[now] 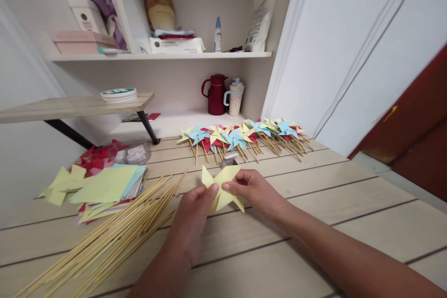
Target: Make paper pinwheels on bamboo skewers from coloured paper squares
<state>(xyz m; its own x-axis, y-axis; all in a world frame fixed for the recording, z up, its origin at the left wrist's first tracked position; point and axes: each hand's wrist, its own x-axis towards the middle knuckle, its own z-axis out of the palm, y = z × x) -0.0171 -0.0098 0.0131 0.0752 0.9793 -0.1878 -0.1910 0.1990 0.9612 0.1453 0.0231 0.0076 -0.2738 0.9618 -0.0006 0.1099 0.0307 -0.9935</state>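
Both my hands hold a folded yellow paper pinwheel [223,188] just above the wooden table [314,214]. My left hand [193,212] pinches its centre from the left. From the right, my right hand [253,188] pinches the same centre with thumb and fingers. A bundle of bamboo sticks [115,237] lies to the left of my left hand. A small roll of tape [228,160] stands just behind the pinwheel.
A row of finished pinwheels on sticks [240,137] lies across the back of the table. A stack of coloured paper squares [104,188] sits at the left, with red scraps behind. A red jug [216,95] and a mug [235,98] stand on the shelf.
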